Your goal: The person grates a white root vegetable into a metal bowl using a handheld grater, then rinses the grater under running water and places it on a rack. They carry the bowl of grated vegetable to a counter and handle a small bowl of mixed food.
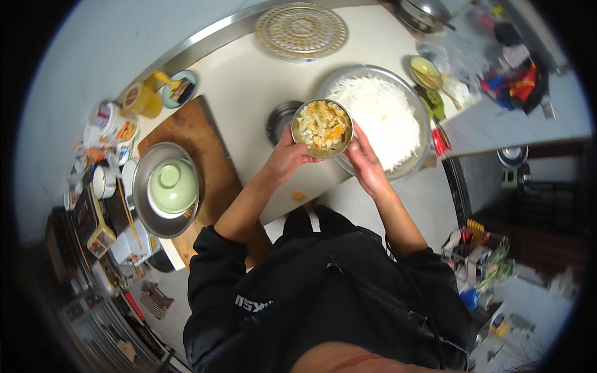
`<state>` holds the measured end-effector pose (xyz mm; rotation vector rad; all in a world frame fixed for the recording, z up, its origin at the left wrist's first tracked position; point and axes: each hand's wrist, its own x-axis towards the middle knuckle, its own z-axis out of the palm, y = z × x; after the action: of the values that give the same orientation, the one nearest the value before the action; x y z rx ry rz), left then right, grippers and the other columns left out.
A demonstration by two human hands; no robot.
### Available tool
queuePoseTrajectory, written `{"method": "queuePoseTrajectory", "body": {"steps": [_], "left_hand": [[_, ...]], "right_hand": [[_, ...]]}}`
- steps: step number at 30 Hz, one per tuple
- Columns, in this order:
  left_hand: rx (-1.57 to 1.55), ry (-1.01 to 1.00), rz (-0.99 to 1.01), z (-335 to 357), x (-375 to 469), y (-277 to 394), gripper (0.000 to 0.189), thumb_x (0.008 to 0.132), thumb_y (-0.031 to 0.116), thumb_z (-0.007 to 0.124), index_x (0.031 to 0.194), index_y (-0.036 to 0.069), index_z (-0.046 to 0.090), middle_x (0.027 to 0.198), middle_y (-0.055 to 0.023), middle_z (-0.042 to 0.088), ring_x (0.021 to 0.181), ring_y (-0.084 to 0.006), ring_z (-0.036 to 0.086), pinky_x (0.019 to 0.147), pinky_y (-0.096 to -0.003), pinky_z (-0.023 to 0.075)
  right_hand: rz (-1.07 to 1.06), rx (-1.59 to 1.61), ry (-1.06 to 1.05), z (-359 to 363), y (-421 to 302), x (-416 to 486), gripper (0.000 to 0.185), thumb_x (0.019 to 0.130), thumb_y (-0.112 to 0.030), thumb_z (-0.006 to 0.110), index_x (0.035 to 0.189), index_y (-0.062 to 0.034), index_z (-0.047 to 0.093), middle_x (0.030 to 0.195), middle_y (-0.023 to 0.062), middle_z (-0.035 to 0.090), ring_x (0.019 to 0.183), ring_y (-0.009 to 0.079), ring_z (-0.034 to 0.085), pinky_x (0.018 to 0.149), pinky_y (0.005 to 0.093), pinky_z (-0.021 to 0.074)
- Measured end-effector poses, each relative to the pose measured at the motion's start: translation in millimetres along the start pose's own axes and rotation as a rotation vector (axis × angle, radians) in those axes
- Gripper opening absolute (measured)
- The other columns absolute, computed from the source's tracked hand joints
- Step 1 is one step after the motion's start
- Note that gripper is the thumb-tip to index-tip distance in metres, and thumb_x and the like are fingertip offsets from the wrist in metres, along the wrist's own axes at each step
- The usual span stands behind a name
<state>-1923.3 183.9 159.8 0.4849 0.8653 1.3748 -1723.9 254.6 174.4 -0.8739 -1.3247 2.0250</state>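
Between both hands I hold a small metal bowl above the counter. Inside it lies chopped, pale yellow food with an orange piece at one side. My left hand grips the bowl's left side, its thumb toward the rim. On the right side, my right hand supports the bowl, with its fingers partly hidden behind it. A dark metal bowl stands behind the held one, partly covered by it. To the right is a wide metal basin heaped with white shreds, perhaps radish or rice noodles.
On the left, a wooden cutting board carries a steel basin with an upturned green bowl. A patterned round cover sits at the back. Jars line the left wall; a yellow bowl is at right.
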Motion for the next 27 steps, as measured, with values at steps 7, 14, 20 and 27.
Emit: {"method": "queuePoseTrajectory", "body": {"steps": [7,14,20,27], "left_hand": [[-0.047,-0.246,-0.156,53,12,-43,0.057,0.083,-0.005,0.034,0.138,0.009,0.029,0.130,-0.0129,0.048,0.112,-0.0274,0.055,0.088,-0.0453,0.0495],[0.053,-0.200,-0.090,117,38,-104,0.049,0.097,0.028,0.042,0.140,0.005,0.031,0.132,-0.0118,0.044,0.118,-0.0231,0.046,0.099,-0.0396,0.0382],[-0.152,-0.175,-0.096,215,54,-191,0.064,0.099,0.050,0.025,0.142,0.002,0.027,0.144,-0.0106,0.034,0.132,-0.0217,0.033,0.110,-0.0368,0.0230],[-0.083,-0.274,-0.275,312,64,-258,0.068,0.097,0.055,0.023,0.145,0.007,0.023,0.143,-0.0087,0.037,0.131,-0.0216,0.035,0.110,-0.0367,0.0247]], "right_hand": [[-0.082,0.202,0.051,-44,-7,-48,0.073,0.086,-0.005,0.058,0.147,-0.0136,0.018,0.134,0.0102,0.045,0.125,0.0202,0.041,0.107,0.0370,0.0284],[-0.147,0.509,0.317,-134,-10,-111,0.069,0.082,-0.011,0.062,0.142,-0.0108,0.027,0.139,0.0073,0.040,0.126,0.0212,0.041,0.106,0.0374,0.0359],[-0.249,0.377,0.285,-206,6,-182,0.072,0.084,-0.004,0.060,0.145,-0.0144,0.024,0.133,0.0015,0.042,0.106,0.0103,0.050,0.078,0.0200,0.0446],[-0.142,0.442,0.488,-278,11,-275,0.067,0.086,-0.011,0.062,0.143,-0.0119,0.028,0.128,0.0021,0.046,0.111,0.0124,0.049,0.090,0.0270,0.0445]]}}
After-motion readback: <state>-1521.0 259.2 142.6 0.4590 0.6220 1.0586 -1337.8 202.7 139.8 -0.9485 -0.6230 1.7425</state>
